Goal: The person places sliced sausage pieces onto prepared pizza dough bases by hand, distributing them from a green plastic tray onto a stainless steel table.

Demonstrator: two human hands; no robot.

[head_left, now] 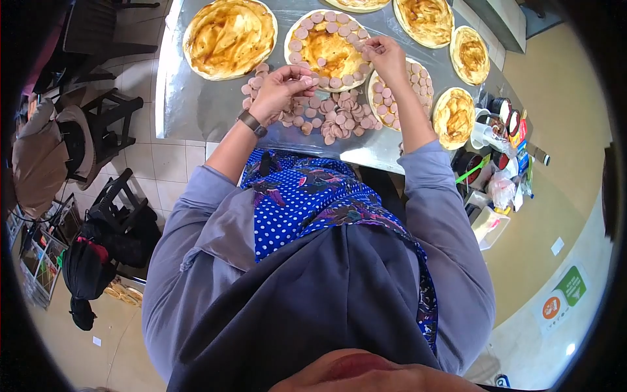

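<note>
A round flat dough base (336, 55) with brown-orange sauce lies in front of me, a ring of sausage slices along its edge. My left hand (282, 90) is closed at its near left side, with sausage slices (307, 80) between thumb and fingers. Over the right edge of the same base, my right hand (386, 59) is closed in a pinch; whatever sits between its fingertips is too small to make out. Below both hands, a loose pile of sausage slices (344, 119) is spread on the metal table (175, 108). Partly behind my right forearm is another base (421, 85) dotted with slices.
Sauced bases without slices lie around: a large one (230, 39) at left, others (424, 21) (470, 55) (454, 117) at right. Jars, bottles and packets (501, 153) crowd the table's right end. Dark chairs (108, 121) stand on the left.
</note>
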